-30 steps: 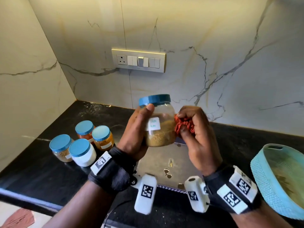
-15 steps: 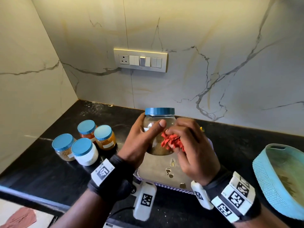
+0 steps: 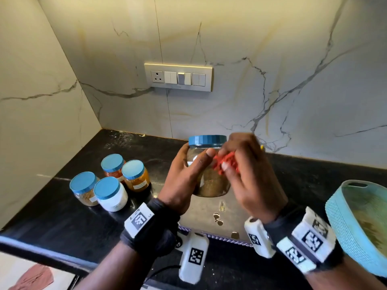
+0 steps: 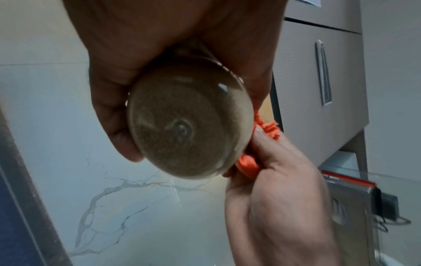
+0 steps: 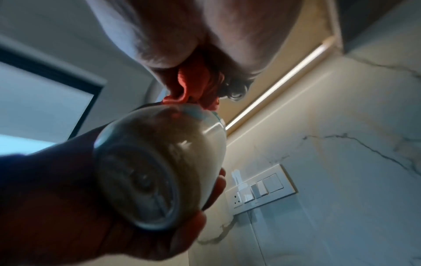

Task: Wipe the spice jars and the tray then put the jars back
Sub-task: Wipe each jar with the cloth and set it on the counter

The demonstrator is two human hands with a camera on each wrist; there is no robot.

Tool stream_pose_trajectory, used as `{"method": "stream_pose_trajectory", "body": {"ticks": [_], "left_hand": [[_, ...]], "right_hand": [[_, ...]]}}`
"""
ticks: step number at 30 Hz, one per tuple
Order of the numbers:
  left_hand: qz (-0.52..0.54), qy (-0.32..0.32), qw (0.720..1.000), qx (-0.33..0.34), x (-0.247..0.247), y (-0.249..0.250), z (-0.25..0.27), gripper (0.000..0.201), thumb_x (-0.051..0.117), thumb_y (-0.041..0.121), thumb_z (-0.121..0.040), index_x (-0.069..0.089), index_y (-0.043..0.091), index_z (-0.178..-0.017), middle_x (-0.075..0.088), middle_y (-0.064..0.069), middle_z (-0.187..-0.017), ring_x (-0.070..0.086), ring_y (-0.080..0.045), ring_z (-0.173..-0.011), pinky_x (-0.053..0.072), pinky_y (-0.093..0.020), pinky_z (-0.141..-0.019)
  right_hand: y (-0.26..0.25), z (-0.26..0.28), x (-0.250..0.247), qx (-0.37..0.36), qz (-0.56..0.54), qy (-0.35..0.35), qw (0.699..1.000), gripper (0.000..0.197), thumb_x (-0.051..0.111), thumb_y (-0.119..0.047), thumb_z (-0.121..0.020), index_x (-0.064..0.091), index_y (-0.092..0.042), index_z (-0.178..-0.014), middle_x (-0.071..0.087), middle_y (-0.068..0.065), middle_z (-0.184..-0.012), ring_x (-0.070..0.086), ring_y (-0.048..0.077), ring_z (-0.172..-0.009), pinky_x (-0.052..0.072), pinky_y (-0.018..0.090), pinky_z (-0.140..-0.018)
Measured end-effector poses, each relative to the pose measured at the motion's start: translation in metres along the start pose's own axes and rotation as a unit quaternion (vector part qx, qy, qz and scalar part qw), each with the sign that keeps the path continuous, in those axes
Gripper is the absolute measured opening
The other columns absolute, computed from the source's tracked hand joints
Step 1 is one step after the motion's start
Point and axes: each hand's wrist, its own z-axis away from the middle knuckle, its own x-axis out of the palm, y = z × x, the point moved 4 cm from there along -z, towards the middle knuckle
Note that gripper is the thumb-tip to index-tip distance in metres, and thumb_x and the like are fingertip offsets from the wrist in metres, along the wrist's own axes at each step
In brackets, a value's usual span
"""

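Four jars (image 3: 109,182) wait on the bench while the left hand (image 3: 184,181) grasps the fifth jar (image 3: 208,164), now lower and upright, the right hand (image 3: 249,174) clenching the cloth (image 3: 227,164) onto its upper side since the wipe began lower.

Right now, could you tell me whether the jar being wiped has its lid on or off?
On: the blue lid sits on the jar, held by the left hand above the counter.

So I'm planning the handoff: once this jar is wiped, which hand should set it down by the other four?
Left, probably. The left hand already grips the jar and is nearer the four jars; the right hand holds the cloth.
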Motion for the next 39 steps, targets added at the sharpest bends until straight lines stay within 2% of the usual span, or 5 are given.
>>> {"method": "stream_pose_trajectory", "body": {"ticks": [8,14,20,32,39], "left_hand": [[0.023,0.019,0.999,0.023,0.002,0.014,-0.013,0.075,0.078,0.04,-0.075,0.053,-0.001,-0.133,0.072,-0.016,-0.108,0.071,-0.024,-0.093,0.059,-0.033,-0.075],[-0.002,-0.01,1.0,0.015,0.009,0.001,-0.007,0.069,0.076,0.039,-0.08,0.054,0.005,-0.136,0.067,-0.024,-0.127,0.067,-0.041,-0.117,0.058,-0.055,-0.093],[0.035,0.014,0.999,0.02,0.0,0.013,-0.014,0.071,0.076,0.039,-0.078,0.055,0.001,-0.133,0.07,-0.021,-0.117,0.07,-0.033,-0.105,0.058,-0.043,-0.083],[0.076,0.006,0.997,0.023,0.001,0.02,-0.017,0.102,0.086,0.054,-0.07,0.045,-0.006,-0.141,0.054,-0.043,-0.128,0.061,-0.045,-0.112,0.054,-0.056,-0.093],[0.1,-0.035,0.994,-0.038,-0.003,0.003,-0.016,0.035,0.056,0.038,-0.096,0.074,0.016,-0.118,0.071,-0.02,-0.112,0.068,-0.037,-0.105,0.05,-0.053,-0.096]], "right_hand": [[-0.02,0.026,0.015,-0.104,0.075,-0.069,0.989,0.026,0.057,-0.006,-0.088,0.049,-0.012,-0.112,0.045,0.007,-0.123,0.054,0.024,-0.103,0.052,0.04,-0.084],[0.023,-0.004,-0.008,0.053,-0.057,0.066,0.995,0.013,0.051,0.0,-0.091,0.055,0.002,-0.104,0.048,0.008,-0.111,0.052,0.021,-0.103,0.049,0.042,-0.087],[-0.016,0.037,0.014,-0.06,0.006,-0.048,0.997,0.025,0.054,-0.001,-0.086,0.05,-0.009,-0.109,0.044,0.006,-0.122,0.054,0.025,-0.105,0.049,0.037,-0.09],[-0.01,0.021,0.001,0.045,-0.112,0.004,0.993,0.012,0.051,-0.006,-0.09,0.054,-0.003,-0.102,0.046,0.002,-0.111,0.052,0.017,-0.107,0.043,0.026,-0.095],[-0.012,0.022,0.002,0.068,-0.049,-0.026,0.996,0.022,0.046,-0.008,-0.074,0.047,-0.008,-0.096,0.041,0.0,-0.107,0.047,0.015,-0.098,0.035,0.015,-0.091]]}}
